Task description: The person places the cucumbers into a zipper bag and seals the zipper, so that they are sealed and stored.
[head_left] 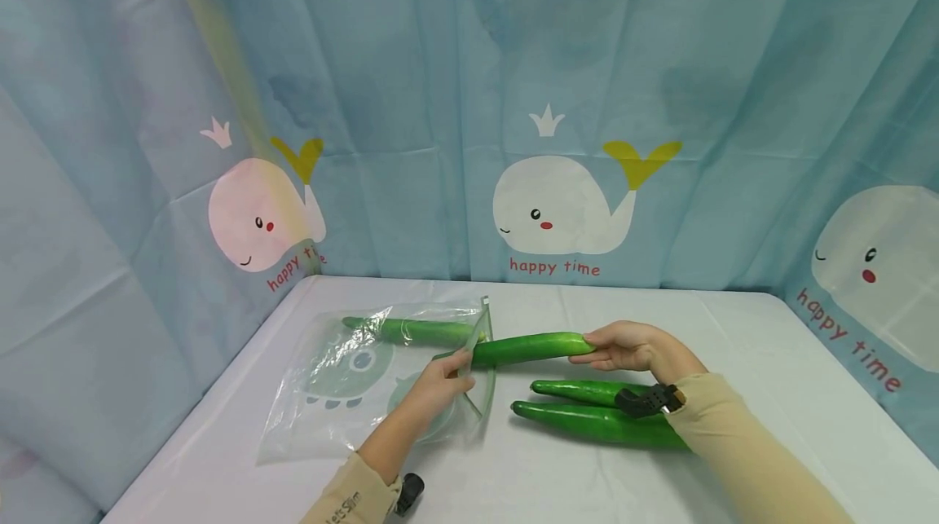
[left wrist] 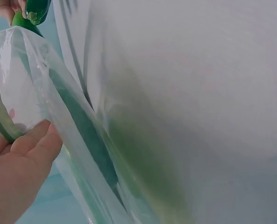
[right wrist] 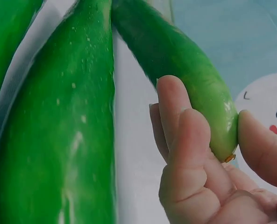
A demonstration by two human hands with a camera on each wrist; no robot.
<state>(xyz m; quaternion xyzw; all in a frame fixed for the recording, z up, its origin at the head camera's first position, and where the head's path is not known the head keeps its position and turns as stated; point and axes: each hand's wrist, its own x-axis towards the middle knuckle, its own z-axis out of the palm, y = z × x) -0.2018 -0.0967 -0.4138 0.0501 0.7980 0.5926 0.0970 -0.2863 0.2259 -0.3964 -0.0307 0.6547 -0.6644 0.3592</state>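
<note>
A clear zip bag (head_left: 293, 418) with a green dinosaur print lies on the left of the table, one cucumber (head_left: 418, 332) inside it. My left hand (head_left: 443, 381) pinches the bag's edge at its mouth; in the left wrist view the fingers (left wrist: 40, 140) hold the plastic. My right hand (head_left: 627, 346) grips the right end of another cucumber (head_left: 535, 348), whose far end is at the bag's mouth. In the right wrist view its thumb and fingers (right wrist: 175, 112) are on either side of the pale tip.
Two more cucumbers (head_left: 579, 390) (head_left: 597, 423) lie side by side on the white table (head_left: 572, 483), below my right wrist and partly hidden by it. A blue curtain (head_left: 411, 100) with whale prints stands behind and at both sides.
</note>
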